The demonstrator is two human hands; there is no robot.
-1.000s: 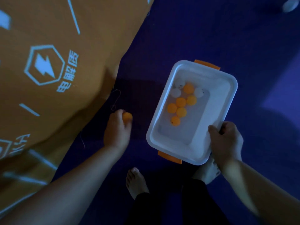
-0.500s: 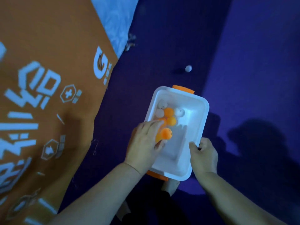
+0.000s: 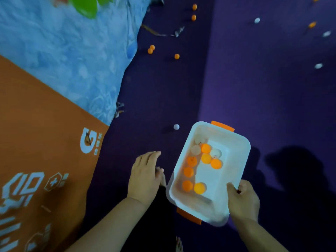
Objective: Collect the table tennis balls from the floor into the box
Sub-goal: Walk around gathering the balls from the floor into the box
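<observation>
White plastic box [image 3: 234,160] with orange end handles, gripped at its near right rim by my right hand [image 3: 243,200], fingers closed over the edge; contents, ten table tennis balls [image 3: 206,159], seven orange and three white. My left hand [image 3: 144,176] hangs just left of the box, fingers spread and empty. On the purple floor [image 3: 263,99]: one white ball [image 3: 176,126] near the box's far corner, further orange and white balls scattered well beyond; orange printed banner [image 3: 41,139] at left.

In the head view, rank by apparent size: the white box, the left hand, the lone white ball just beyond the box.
1. white box
2. left hand
3. white ball, far smaller, though it lies farther from the camera.
</observation>
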